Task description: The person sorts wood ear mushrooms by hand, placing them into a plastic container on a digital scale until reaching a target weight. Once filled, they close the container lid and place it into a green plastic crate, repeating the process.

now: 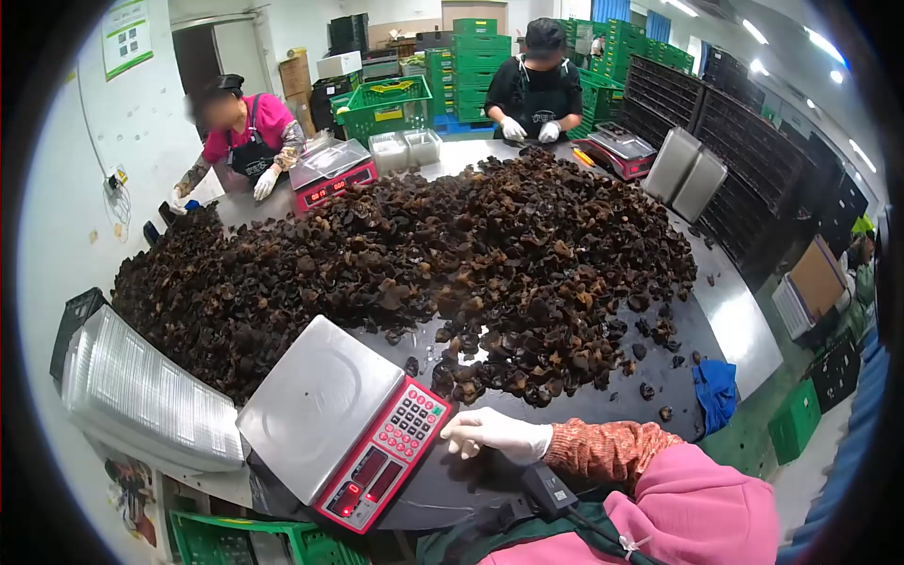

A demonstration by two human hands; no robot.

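My right hand (494, 434), in a white glove, reaches in from the right. Its fingers are loosely bent and somewhat apart beside the keypad edge of a red digital scale (384, 450), with nothing visible in them. A bare metal pan (320, 405) tops the scale, and a red 0 glows on its display. Beyond it spreads a large heap of dark wood ear mushrooms (452, 254), loose pieces lying close past my hand. My left hand is out of view.
Stacked clear plastic trays (151, 395) stand left of the scale. A blue cloth (716, 395) lies at the table's right edge. Two gloved co-workers (250, 137) (537, 89) stand across the table (744, 330) near two more scales. A green crate (254, 539) sits below.
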